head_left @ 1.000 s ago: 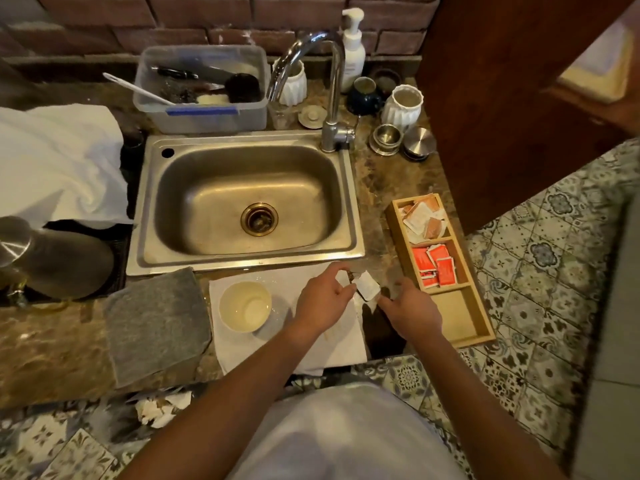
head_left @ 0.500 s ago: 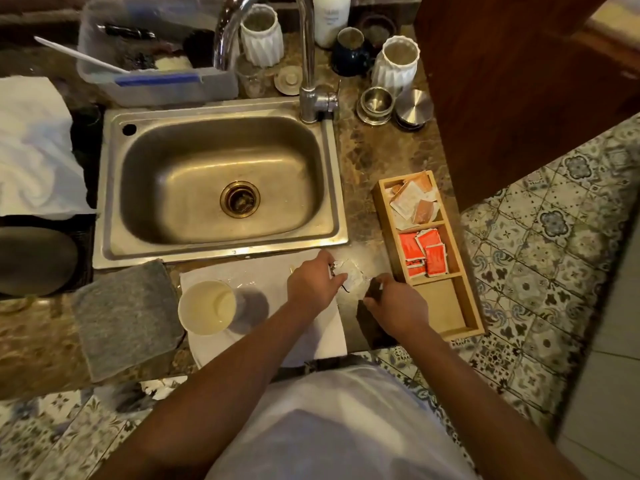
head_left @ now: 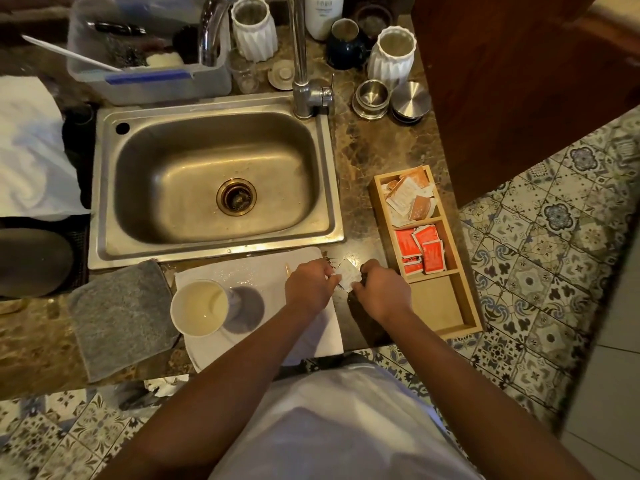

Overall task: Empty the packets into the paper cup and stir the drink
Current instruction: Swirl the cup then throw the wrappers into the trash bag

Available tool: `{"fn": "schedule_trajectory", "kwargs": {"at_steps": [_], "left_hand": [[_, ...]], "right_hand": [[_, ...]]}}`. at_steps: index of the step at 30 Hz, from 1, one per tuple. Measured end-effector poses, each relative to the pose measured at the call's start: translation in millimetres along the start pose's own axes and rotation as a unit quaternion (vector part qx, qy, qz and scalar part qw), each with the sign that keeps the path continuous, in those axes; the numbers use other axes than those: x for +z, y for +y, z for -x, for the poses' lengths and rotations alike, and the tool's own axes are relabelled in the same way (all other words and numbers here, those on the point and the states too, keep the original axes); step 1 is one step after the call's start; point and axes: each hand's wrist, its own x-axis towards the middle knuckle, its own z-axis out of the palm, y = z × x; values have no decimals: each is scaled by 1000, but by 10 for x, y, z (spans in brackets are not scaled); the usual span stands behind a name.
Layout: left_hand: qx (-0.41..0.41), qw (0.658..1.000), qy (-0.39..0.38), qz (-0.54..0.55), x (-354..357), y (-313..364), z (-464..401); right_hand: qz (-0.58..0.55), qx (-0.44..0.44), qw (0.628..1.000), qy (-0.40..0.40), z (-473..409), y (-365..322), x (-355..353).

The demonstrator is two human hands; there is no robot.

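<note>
A small white packet (head_left: 348,276) is pinched between my left hand (head_left: 309,286) and my right hand (head_left: 380,289), held just above the counter in front of the sink. The paper cup (head_left: 199,307) stands upright to the left on a white napkin (head_left: 263,271), holding pale liquid. It is well apart from both hands. A wooden tray (head_left: 446,306) to the right holds orange packets (head_left: 424,249) in its middle section and white-and-brown packets (head_left: 410,199) in its far section.
The steel sink (head_left: 211,181) and tap (head_left: 301,64) lie behind the hands. A grey cloth (head_left: 121,317) sits left of the cup. White jars, metal tins and a plastic tub stand along the back. A wooden panel (head_left: 512,81) rises at the right.
My right hand has moved closer to the left and now grips the packet's right edge. The camera has tilted down and nearer the counter. The cup has not moved.
</note>
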Motion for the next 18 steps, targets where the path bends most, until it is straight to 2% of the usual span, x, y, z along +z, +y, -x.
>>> {"fn": "schedule_trajectory", "kwargs": {"at_steps": [8,14,18], "left_hand": [[10,997,0,82,-15,31,60],[9,986,-3,164,-65,-54,100],[3,971,-35,238,-177,-102,189]], "right_hand": [[-7,6,1000,-3,-21,65,58],[-191,47,978,-65,-48,124,14],[-288,19,954,-87,-17,101,-144]]}}
